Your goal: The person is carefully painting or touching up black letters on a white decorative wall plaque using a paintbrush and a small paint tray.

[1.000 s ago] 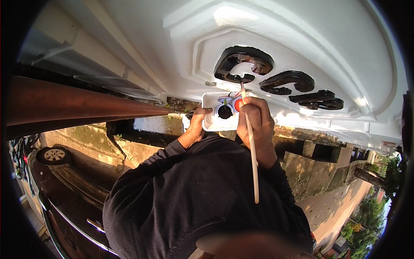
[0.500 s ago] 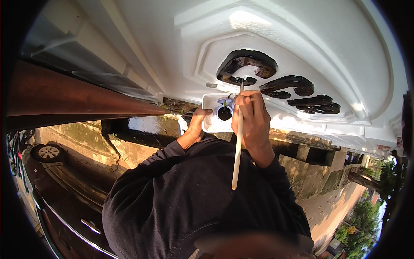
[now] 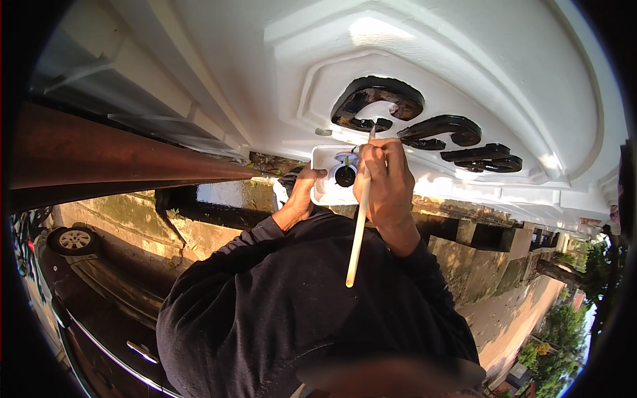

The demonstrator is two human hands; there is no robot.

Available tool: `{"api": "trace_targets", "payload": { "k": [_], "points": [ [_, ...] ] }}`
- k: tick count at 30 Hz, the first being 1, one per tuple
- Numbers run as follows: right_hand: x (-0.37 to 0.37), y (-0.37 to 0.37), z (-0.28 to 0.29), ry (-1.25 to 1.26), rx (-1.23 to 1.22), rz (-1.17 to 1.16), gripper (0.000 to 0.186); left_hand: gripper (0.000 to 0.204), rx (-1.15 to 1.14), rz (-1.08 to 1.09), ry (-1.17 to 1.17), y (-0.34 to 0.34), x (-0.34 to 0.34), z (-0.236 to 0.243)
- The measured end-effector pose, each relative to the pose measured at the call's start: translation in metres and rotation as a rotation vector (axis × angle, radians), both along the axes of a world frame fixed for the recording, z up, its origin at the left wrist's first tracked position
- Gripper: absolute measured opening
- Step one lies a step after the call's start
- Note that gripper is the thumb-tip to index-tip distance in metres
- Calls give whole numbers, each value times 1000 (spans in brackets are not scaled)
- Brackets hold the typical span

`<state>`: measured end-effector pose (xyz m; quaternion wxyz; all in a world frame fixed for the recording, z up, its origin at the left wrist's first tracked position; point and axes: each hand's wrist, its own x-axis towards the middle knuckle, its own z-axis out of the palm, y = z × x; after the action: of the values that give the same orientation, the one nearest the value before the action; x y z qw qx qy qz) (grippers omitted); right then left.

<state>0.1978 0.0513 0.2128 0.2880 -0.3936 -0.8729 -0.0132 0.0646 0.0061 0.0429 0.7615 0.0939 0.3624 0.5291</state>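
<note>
My right hand (image 3: 390, 189) is closed around a long, pale-handled paintbrush (image 3: 356, 249), pinching it near its bristle end. The brush tip meets the lower hooked end of the leftmost raised black character (image 3: 352, 99) on a white wall (image 3: 292, 79). That character has a wet-looking gloss. Below it, my left hand (image 3: 302, 199) grips the left side of a white plastic tray (image 3: 318, 158), thumb over the rim. Inside the tray stands a small open pot of black paint (image 3: 345, 176), and its lid seems tipped back behind it. My right hand hides part of the tray's right side.
Further glossy black characters (image 3: 446, 129) stand out to the right. A brown pipe or beam (image 3: 119, 149) runs in from the left. Behind me are a concrete ledge (image 3: 471, 265), a dark parked car (image 3: 99, 285) and trees (image 3: 557, 338).
The brush handle's lower end has swung left, while its tip stays at the same black character. My left hand and the tray have hardly moved.
</note>
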Motion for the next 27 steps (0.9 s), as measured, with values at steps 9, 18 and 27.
{"api": "trace_targets", "payload": {
  "k": [9,18,27],
  "points": [
    [-15,2,3,-32,72,-70,39,57,20,5,87,2,-3,12],
    [-20,-4,9,-55,-5,-111,36,58,-9,-17,44,3,-2,-5],
    [-20,-4,8,-26,-62,-172,38,58,-17,-17,71,2,-7,15]
  ]
}}
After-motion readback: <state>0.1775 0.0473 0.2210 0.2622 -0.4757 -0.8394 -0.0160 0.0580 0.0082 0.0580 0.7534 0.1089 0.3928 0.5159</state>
